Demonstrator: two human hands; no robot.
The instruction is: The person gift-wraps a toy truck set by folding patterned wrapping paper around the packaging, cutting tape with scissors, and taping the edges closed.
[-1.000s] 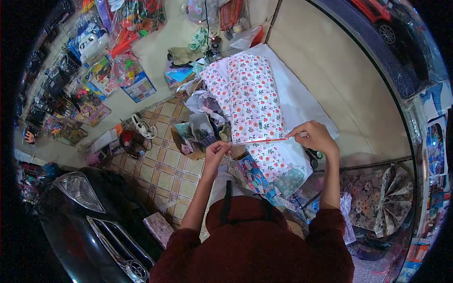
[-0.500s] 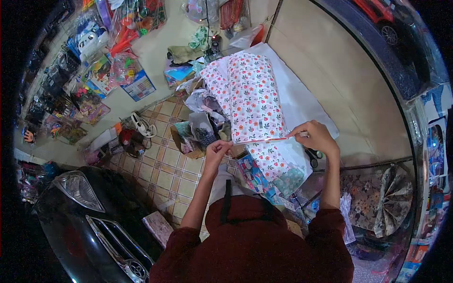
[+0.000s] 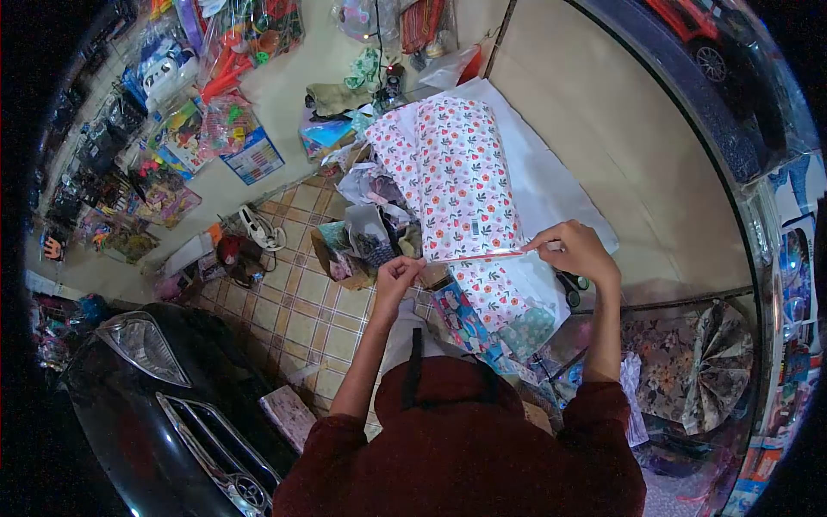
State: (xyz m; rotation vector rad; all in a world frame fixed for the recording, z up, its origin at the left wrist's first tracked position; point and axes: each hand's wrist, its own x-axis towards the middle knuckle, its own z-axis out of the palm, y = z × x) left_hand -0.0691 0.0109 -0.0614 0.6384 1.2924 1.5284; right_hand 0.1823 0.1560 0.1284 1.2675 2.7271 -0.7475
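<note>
A narrow red and white strip [image 3: 482, 257] stretches between my two hands, across the near part of the floral wrapping paper [image 3: 465, 172]. Its left end is pinched in the fingers of my left hand [image 3: 400, 274]. At the other end, my right hand [image 3: 570, 248] has thumb and index finger closed on the strip. The floral paper shows a small barcode and lies over a large white sheet [image 3: 551, 177]. Dark-handled scissors [image 3: 572, 288] lie just below my right hand, partly hidden.
An open cardboard box [image 3: 340, 257] holds wrapped bits on the tiled floor [image 3: 297, 289]. A black toy car [image 3: 164, 388] stands at the lower left. Bagged toys [image 3: 245, 43] hang on the wall. A fan-folded floral wrap [image 3: 722, 366] is at the right.
</note>
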